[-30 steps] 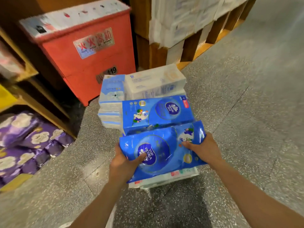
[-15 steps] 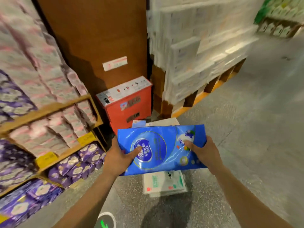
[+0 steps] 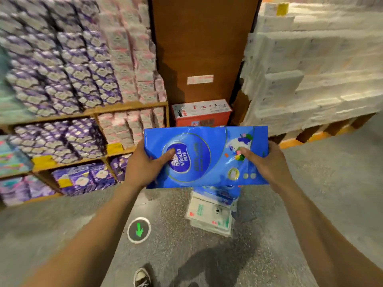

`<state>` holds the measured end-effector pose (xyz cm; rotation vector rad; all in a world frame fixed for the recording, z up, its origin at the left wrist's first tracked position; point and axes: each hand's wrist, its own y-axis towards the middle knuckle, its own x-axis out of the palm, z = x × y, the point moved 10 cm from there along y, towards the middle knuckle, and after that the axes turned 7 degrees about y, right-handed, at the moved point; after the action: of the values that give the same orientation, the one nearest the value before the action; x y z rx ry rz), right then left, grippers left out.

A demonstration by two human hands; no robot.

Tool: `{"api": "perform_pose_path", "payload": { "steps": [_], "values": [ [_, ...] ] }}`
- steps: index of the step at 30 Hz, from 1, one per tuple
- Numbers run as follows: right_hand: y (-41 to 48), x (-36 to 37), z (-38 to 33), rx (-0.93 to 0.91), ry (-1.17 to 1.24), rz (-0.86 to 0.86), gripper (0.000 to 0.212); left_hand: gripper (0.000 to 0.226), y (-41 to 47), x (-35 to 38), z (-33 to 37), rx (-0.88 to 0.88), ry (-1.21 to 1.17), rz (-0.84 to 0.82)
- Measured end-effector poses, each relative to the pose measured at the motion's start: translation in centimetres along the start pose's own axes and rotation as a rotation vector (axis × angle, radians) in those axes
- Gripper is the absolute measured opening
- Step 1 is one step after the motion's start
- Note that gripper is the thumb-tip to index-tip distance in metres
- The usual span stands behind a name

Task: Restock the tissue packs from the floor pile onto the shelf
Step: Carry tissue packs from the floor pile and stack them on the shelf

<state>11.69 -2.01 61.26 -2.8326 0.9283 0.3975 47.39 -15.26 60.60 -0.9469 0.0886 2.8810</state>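
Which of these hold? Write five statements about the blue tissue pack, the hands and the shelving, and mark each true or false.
1. The left hand and right hand both grip the glossy blue plastic tissue pack. True.
2. The blue pack lies on the wooden shelf. False: it is held in the air, off the shelf.
3. Purple patterned packs sit on that shelf. True.
4. The round floor marker shows a red arrow. False: the arrow is green.
5. A white pack with green print lies on the floor below the blue pack. True.
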Motion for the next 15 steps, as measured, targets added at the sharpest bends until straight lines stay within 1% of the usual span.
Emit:
{"api": "perform_pose_path", "payload": {
  "steps": [2,3,6,8,10,13,15],
  "values": [
    [-0.6,3.0,-2.0,-0.039,0.005,-0.101,0.042,0.058,-2.0,-3.4,-1.8,-0.052,0.003,0.071],
    [-1.2,4.7,-3.2,-0.063,0.005,-0.149,0.035,0.059,-3.0,-5.3,-2.8,-0.082,0.001,0.105],
    [-3.6,10.5,-5.9,-0.119,0.000,-0.269,0.034,0.070,-6.4,-11.3,-6.4,-0.161,0.010,0.224],
    [-5.6,14.8,-7.1,-0.124,0.038,-0.355,0.032,0.071,-9.4,-15.6,-8.8,-0.206,0.015,0.305],
    [-8.6,19.5,-8.3,-0.136,0.053,-0.468,0.038,0.071,-12.9,-19.8,-11.4,-0.252,0.021,0.390],
    [-14.4,26.7,-10.0,-0.160,0.051,-0.614,0.066,0.068,-19.2,-25.9,-15.8,-0.346,0.019,0.499],
    [-19.1,31.5,-10.9,-0.174,0.050,-0.709,0.076,0.067,-23.8,-30.0,-19.0,-0.401,0.008,0.567]
  ]
}}
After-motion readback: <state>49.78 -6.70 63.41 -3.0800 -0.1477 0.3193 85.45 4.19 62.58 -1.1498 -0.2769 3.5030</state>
